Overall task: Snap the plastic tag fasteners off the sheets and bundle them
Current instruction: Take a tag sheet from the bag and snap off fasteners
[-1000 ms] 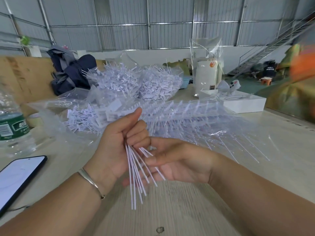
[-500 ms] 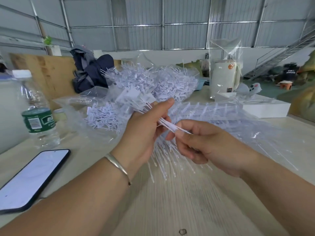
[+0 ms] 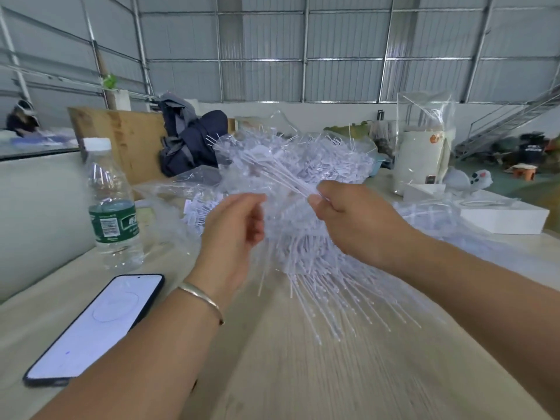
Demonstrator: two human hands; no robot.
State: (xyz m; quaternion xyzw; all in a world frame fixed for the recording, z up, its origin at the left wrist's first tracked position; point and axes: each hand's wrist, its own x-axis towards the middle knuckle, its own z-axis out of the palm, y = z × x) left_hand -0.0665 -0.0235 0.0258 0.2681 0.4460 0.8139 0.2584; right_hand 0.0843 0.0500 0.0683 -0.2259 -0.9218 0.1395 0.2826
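Closest to the camera it's just two bare forearms reaching out over a pale wood-grain table [image 3: 303, 383]. The left wrist has a thin metal bangle [image 3: 202, 300] on it. Off to the left, a smartphone [image 3: 97, 327] lies flat with its screen lit up white.

A bit further in, the left hand [image 3: 233, 225] is up off the table with its fingers loosely curled, and it's blurry, so whether it's actually got hold of anything is hard to call. It sits just left of the right hand, with a small gap between them. The right hand [image 3: 351, 219] is curled up and pinching a small bundle of tag fasteners [image 3: 281, 174] at one end, the thin white strands fanning up and away to the left from the fingertips.

Right under and behind both hands there's a sheet of tag fasteners [image 3: 321, 280] lying on the table, pins splayed out toward the camera. More of them are heaped behind that in a crinkly clear plastic bag [image 3: 303, 156].

On the left, next to the phone, stands a water bottle [image 3: 110, 204] with a green label and white cap. On the right there's a flat white box [image 3: 506, 216], and behind it a white cylinder-shaped thing wrapped in clear plastic [image 3: 421, 147]. Past the pile, a dark blue jacket [image 3: 191, 144] is slumped against a plywood board [image 3: 121, 137], and corrugated metal walls close it all off at the back.
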